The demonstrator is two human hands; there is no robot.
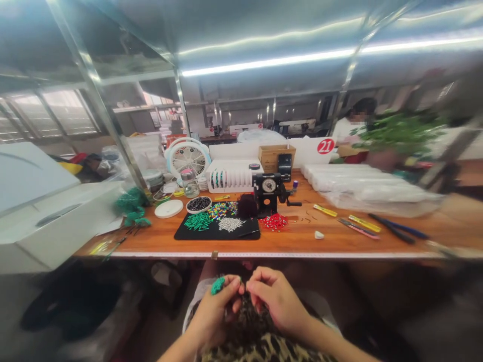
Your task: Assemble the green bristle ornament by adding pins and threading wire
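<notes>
Both hands are held close together over the lap, below the table's front edge. My left hand [225,296] is closed in a pinch, with a bundle of green thread or small beads [218,285] lying against its index finger. A bit of green shows at its fingertips. Just to the right, my right hand [269,296] is pinched too, its fingertips almost meeting the left ones. Whatever it grips is too small to make out. Beyond the hands, a black mat [181,232] bears green tube beads [198,221], white beads [230,224] and multicoloured beads [218,211].
Red beads [274,222] lie beside a black hand-cranked machine [268,193]. Pliers [392,229], yellow cutters [325,210] and wrapped white rolls [358,183] are at right. A fan [188,160] stands behind; a white box [56,216] is left. A person [349,125] sits beyond.
</notes>
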